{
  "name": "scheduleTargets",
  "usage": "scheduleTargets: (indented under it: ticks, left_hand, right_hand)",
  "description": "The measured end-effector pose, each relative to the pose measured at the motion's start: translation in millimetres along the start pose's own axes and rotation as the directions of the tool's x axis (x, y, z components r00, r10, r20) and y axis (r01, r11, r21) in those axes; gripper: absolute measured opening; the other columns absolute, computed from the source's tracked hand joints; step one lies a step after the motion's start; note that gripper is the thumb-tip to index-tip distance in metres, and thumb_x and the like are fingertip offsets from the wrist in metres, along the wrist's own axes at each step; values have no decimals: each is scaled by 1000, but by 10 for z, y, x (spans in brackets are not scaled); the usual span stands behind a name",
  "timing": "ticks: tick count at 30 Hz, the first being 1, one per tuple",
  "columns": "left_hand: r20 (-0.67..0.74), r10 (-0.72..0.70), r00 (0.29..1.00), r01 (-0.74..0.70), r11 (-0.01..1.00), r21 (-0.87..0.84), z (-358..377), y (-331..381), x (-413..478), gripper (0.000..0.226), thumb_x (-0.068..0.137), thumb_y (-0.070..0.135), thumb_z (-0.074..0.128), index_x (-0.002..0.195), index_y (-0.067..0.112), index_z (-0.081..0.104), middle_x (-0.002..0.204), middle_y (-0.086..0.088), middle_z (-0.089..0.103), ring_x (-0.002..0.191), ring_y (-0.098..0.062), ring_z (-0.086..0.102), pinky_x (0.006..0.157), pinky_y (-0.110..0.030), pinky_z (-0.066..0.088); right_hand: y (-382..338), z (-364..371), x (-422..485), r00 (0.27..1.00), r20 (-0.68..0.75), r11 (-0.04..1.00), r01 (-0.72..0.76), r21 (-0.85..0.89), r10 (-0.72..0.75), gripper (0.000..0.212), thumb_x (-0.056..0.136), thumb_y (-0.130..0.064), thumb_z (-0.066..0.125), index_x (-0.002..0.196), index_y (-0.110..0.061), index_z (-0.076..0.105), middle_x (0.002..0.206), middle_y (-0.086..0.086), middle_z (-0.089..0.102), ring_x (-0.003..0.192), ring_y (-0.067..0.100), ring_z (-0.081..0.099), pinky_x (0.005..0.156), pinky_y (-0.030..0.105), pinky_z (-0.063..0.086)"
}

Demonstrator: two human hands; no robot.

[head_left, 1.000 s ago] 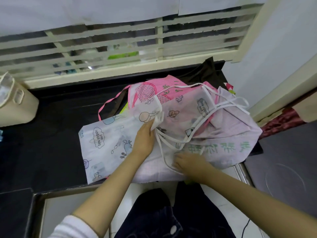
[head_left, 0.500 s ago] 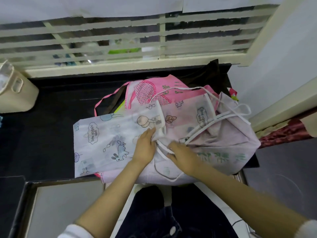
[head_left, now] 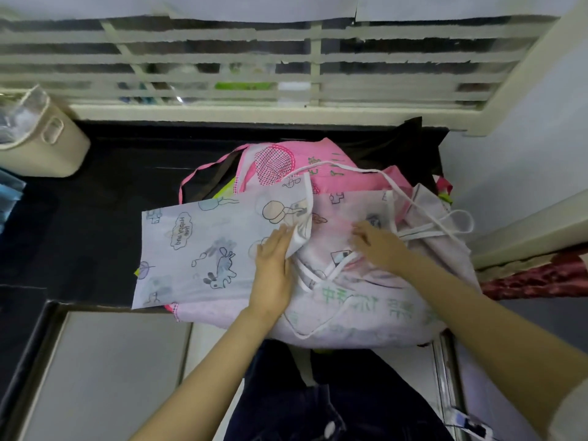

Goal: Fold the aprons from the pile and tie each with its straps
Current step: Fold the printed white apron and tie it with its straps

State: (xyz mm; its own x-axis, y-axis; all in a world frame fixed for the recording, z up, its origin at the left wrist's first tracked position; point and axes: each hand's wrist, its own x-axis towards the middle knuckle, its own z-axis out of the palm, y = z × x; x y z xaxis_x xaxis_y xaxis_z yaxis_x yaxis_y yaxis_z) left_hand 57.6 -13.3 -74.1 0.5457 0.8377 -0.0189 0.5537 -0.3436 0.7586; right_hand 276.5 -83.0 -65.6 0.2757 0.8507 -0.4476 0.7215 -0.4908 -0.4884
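**On the black countertop, two hands flatten an apron atop the pile**

The thin white cartoon-print apron lies spread across the left side of the heaped pile of aprons, with its left part resting on the counter. The left hand reaches in from below with the forearm angled up and to the right. It lies palm down on the apron's right part, fingers straight and close together. A folded white edge stands up against its thumb side, and the thumb itself is hidden. The right hand comes in from the lower right with the arm stretched long. It is also palm down, with fingers loosely spread and pointing left, resting on the sheer layer over the pink gingham apron; its fingertips are blurred. Neither hand is curled round anything visible. The narrow white straps loop loosely between and beyond the hands. A beige plastic basket stands at the far left, well apart.
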Motion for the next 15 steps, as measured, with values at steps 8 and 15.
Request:
scheduleTargets:
  ticks: [8, 15]
  left_hand:
    - [277, 57, 959, -151, 931, 333, 594, 661, -54, 75, 89, -3, 45, 149, 33, 18, 159, -4, 8, 147, -21, 1, 116, -52, -2]
    - [426, -41, 904, -185, 860, 475, 695, 732, -7, 68, 94, 18, 48, 151, 29, 11, 159, -6, -4, 146, -24, -6, 114, -49, -9]
  right_hand:
    - [123, -324, 75, 967, 255, 595, -218, 774, 24, 60, 100, -51, 21, 130, -11, 54, 125, 9, 62, 117, 22, 57, 96, 32, 47]
    - [185, -295, 100, 991, 132, 769, -98, 632, 17, 13, 94, -19, 56, 96, -12, 67, 95, 8, 69, 92, 20, 64, 82, 30, 52]
